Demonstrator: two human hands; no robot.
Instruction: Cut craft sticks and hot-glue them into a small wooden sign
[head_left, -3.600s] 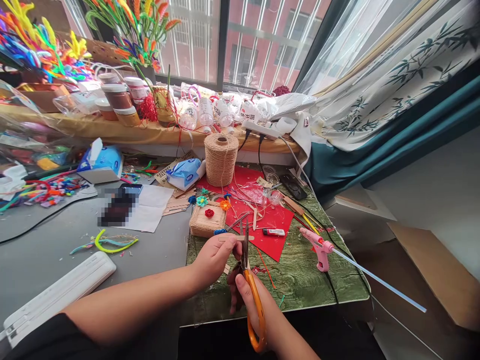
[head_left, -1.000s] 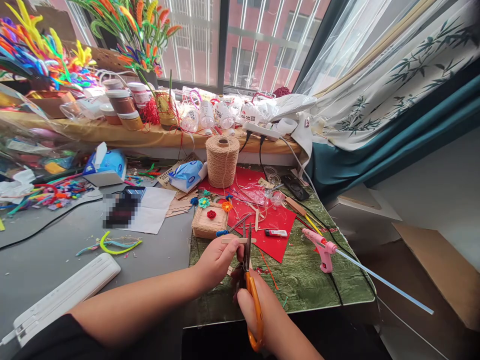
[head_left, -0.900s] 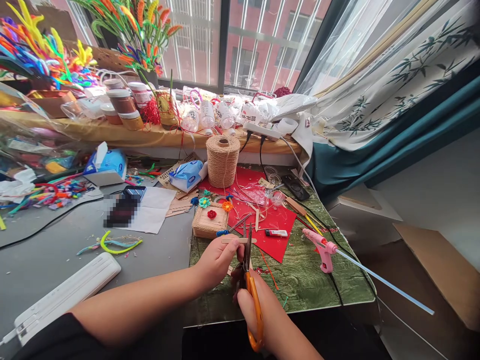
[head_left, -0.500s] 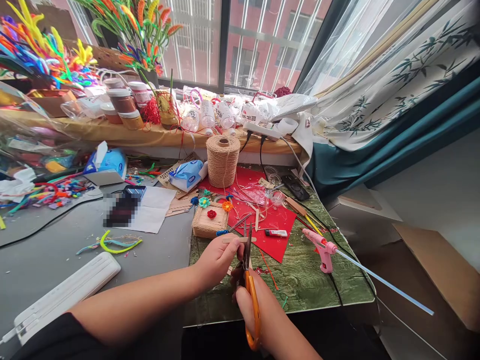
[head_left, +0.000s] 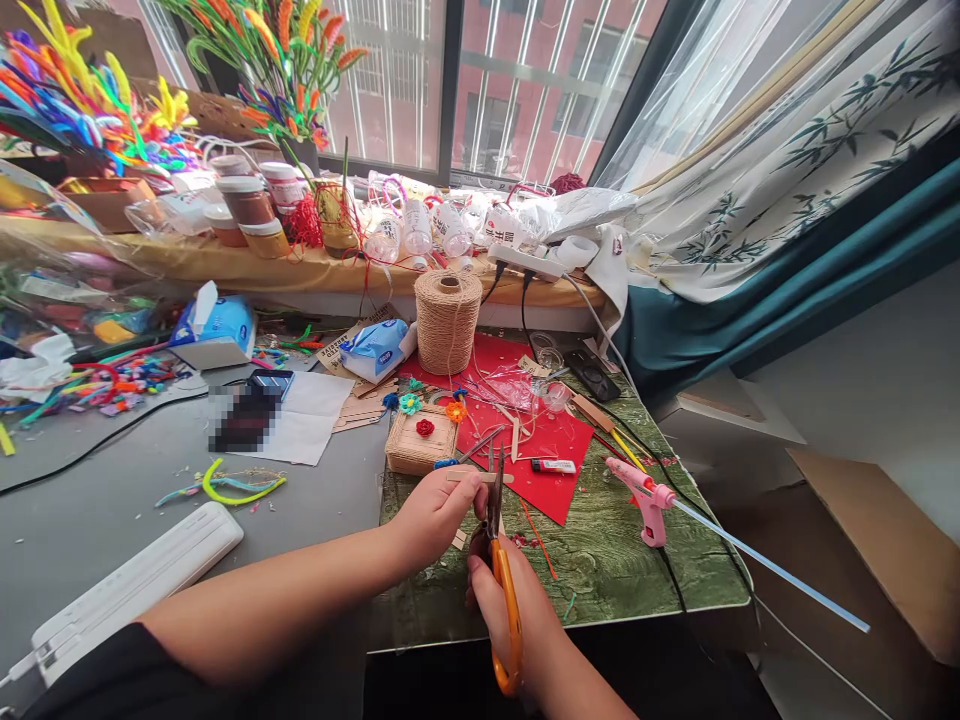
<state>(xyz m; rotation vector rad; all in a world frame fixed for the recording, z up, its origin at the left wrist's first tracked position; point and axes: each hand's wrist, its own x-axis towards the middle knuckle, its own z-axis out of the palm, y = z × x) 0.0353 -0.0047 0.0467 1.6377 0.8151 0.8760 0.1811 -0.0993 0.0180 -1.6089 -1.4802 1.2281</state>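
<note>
Apparently at cutting, your left hand (head_left: pixel 435 512) pinched the craft stick (head_left: pixel 457 477); your right hand (head_left: pixel 532 592) gripped orange-handled scissors (head_left: pixel 495 520), whose closing likely required steadiness.

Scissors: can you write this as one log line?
left hand: holds wooden stick; right hand: holds scissors; wooden stick: across open blades; beyond: twine-wrapped box

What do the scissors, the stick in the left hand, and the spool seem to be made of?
Scissors: blades likely metal, dark with some shine; the smooth, glossy orange handle looks like plastic.
Stick: probably bare wood, given its pale, matte tan and rounded end.
Spool: wound with probably jute or similar twine, judging by the coarse, matte brown strands.
</note>
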